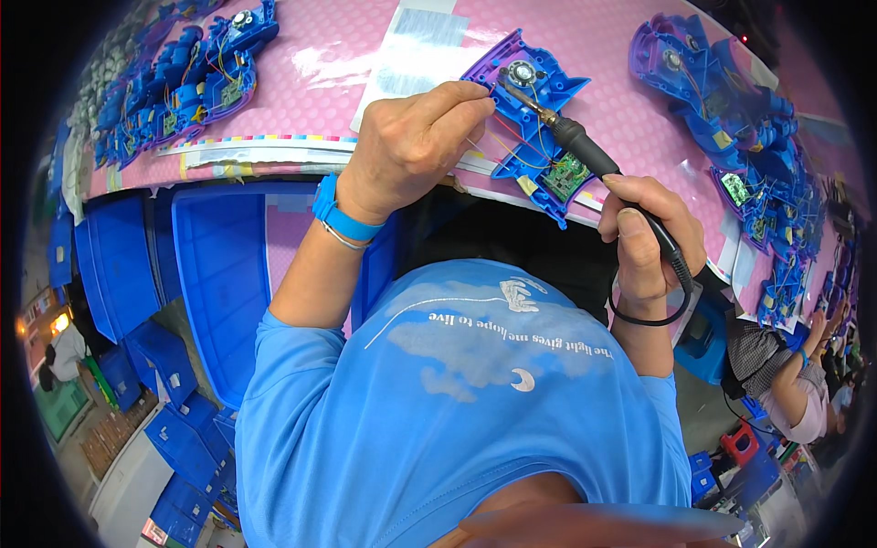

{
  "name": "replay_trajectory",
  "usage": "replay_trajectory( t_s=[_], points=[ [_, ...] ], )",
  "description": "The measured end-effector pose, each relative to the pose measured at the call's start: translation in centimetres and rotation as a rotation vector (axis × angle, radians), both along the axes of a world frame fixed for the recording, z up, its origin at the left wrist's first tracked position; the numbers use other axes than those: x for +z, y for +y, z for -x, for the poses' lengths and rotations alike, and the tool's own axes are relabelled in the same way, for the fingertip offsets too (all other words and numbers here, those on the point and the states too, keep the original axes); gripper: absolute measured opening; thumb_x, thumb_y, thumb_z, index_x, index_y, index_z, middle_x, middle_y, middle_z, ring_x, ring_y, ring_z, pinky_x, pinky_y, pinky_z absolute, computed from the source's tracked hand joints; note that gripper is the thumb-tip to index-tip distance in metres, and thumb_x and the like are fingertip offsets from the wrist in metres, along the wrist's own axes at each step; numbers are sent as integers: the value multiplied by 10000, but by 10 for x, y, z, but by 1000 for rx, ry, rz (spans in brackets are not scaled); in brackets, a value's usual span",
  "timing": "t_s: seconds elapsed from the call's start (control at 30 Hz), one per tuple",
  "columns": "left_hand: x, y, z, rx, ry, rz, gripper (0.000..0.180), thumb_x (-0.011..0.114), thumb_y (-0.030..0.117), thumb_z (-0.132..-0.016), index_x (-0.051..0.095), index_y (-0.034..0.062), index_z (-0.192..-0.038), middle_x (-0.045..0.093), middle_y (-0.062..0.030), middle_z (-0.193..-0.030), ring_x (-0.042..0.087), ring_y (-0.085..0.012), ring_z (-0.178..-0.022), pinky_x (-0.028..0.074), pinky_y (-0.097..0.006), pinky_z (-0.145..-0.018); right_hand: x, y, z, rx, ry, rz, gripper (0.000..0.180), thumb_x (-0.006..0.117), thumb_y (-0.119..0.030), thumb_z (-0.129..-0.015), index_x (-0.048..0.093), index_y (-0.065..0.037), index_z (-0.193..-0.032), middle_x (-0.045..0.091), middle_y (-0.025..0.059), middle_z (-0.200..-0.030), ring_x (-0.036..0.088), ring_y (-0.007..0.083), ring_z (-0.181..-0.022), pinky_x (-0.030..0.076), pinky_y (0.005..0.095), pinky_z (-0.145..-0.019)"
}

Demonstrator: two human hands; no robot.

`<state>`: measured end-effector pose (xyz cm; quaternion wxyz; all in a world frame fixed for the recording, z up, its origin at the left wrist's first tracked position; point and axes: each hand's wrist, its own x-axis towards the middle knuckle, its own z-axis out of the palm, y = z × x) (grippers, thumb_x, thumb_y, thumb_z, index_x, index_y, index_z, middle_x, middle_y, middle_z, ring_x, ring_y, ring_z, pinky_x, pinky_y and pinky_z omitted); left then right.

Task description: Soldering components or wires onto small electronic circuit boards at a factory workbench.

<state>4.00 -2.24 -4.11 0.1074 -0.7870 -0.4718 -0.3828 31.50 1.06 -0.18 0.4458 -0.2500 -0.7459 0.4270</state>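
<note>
My right hand [650,228] is wrapped round the black handle of a soldering iron [577,142], whose cord loops down past my wrist. Its metal tip points up and left, at a round speaker [522,74] set in a blue plastic toy housing [555,84]. Close to that tip, my left hand [425,132] pinches with thumb and forefinger at the housing's left edge; what lies between the fingertips is too small to make out. Thin red and yellow wires run from the speaker area down to a green circuit board [568,175] at the housing's near end.
More blue and purple housings with wires lie in a pile [183,87] at the left and another [731,119] at the right of the pink table [320,46]. Blue bins [219,283] stand below the table edge. Another person's arm [790,384] shows at far right.
</note>
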Motion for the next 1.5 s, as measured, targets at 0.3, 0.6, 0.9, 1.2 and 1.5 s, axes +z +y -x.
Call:
replay_trajectory(
  t_s=[0.3, 0.6, 0.9, 1.2, 1.5],
  points=[
    [0, -1, -1, 11, 4, 9, 237, 793, 23, -745, 718, 38, -969, 738, -80, -1021, 749, -196, -763, 594, -284, -595, -1, -1, -2, -17, 10, -20, 340, 650, -166, -931, 684, 116, -1117, 662, 145, -766, 573, 141, -584, 397, 262, -517],
    [17, -16, -9, 13, -106, 29, 414, 725, -108, -662, 783, 87, -1024, 727, -35, -963, 684, -152, -659, 503, -264, -505, 2, -1, -10, -21, 39, -21, 297, 639, -136, -910, 707, 95, -1084, 660, 132, -729, 598, 151, -584, 431, 272, -530],
    [16, -18, -13, -124, 27, 39, 231, 759, 60, -771, 753, 64, -1002, 684, -41, -911, 668, -154, -625, 522, -296, -516, 2, -1, -21, -21, 44, -13, 353, 617, -148, -940, 661, 148, -1127, 632, 167, -742, 550, 153, -587, 389, 271, -512],
    [18, 1, -12, -47, 174, -76, 232, 750, 82, -784, 725, 31, -1009, 708, -77, -984, 698, -171, -663, 551, -278, -540, 0, 2, -17, -29, 73, 29, 309, 627, -129, -910, 697, 119, -1081, 656, 147, -732, 597, 155, -588, 433, 267, -521],
    [8, 7, -11, -28, 165, -61, 249, 742, 71, -776, 714, 15, -1017, 720, -86, -1026, 713, -188, -683, 569, -280, -562, 2, 6, -11, -34, 42, 32, 268, 646, -117, -875, 736, 81, -1030, 677, 125, -709, 643, 156, -582, 471, 266, -527]
  ],
)
